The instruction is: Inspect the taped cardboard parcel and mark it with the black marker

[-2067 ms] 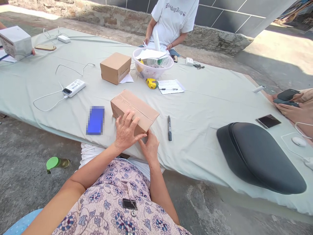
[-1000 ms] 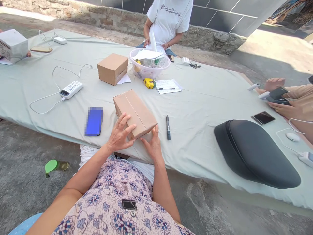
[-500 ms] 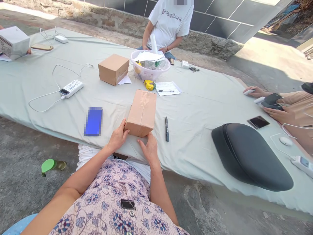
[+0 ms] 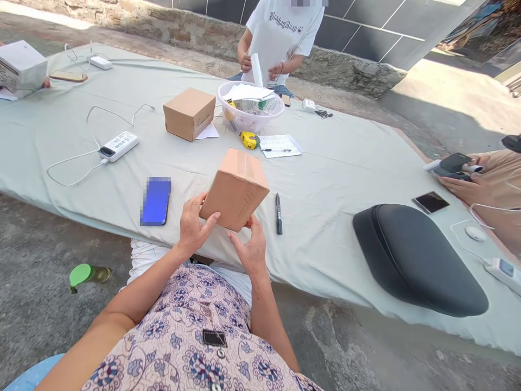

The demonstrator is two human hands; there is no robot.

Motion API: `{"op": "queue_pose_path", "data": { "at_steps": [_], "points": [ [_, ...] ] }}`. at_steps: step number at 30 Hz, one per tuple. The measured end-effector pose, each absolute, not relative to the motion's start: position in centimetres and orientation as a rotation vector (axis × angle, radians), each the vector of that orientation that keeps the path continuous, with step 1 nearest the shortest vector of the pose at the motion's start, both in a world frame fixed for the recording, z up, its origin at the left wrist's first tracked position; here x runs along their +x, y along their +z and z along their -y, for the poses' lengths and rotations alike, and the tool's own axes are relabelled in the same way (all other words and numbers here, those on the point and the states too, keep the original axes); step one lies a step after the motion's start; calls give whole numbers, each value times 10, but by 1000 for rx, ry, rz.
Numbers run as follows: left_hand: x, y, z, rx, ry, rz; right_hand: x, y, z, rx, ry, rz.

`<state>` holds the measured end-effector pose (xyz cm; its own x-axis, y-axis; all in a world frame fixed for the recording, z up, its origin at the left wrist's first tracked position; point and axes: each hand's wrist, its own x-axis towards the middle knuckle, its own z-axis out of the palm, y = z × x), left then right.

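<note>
Bright daylt — ground (image 4: 433,81) glares upper R, wide-angle stretch nr edges.

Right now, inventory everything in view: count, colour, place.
held box: 1, brown, centre
other box: 1, brown, behind left
white box: 1, white, leftmost
basin: 1, pink, far centre
tape measure: 1, yellow, near basin
list: 1, white, near basin
marker: 1, black, centre right
blurred phone: 1, blue, left
dark phone: 1, black, right
small devices: 4+, white, scattered
cushion: 1, black, right
bottle: 1, green, ground left
tablecloth: 1, pale, middle
others: 3+, one white-shirted, around
left hand, right hand: 1 each, bare, on held box
</note>
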<state>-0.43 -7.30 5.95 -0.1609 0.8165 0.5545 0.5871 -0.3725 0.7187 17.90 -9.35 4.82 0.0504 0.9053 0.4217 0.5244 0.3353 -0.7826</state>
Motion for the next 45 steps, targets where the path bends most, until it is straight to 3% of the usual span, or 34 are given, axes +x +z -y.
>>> {"op": "queue_pose_path", "data": {
  "at_steps": [18,25,34,45],
  "points": [
    [1,68,82,2026,1744,-1401,173,72,110,-1228,657,1476],
    [4,68,75,2392,1768,-1121,176,67,111,-1198,841,1236],
    [10,71,74,2478,1889,-1220,169,73,113,-1261,945,1278],
    [-7,68,73,2590,1706,-1041,192,72,100,-1173,852,1182]
  ]
}}
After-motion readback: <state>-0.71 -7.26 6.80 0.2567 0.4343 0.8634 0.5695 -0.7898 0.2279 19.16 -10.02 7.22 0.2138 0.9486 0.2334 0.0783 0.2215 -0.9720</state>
